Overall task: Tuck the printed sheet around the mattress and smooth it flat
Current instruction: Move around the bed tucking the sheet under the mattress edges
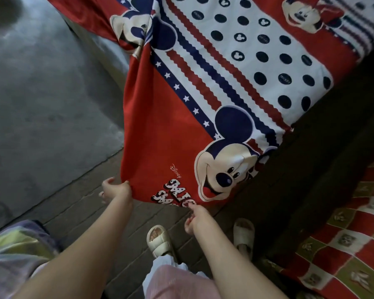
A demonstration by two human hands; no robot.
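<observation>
A printed sheet (173, 134), red with cartoon mouse faces, navy dots and red and navy stripes, covers the bed top and hangs over its near end toward the floor. My left hand (116, 189) pinches the hanging sheet's lower left corner. My right hand (195, 216) grips the bottom hem further right, under the printed lettering. The hem is pulled taut between both hands. The mattress itself is hidden under the sheet; a dark bed side (311, 160) shows at the right.
A grey concrete wall (41, 93) stands at the left. Dark tiled floor (91, 214) lies under me, with my feet in white slippers (159, 238). A red and green checked cloth (341, 247) lies at the lower right. A pale bundle (15, 253) sits at the lower left.
</observation>
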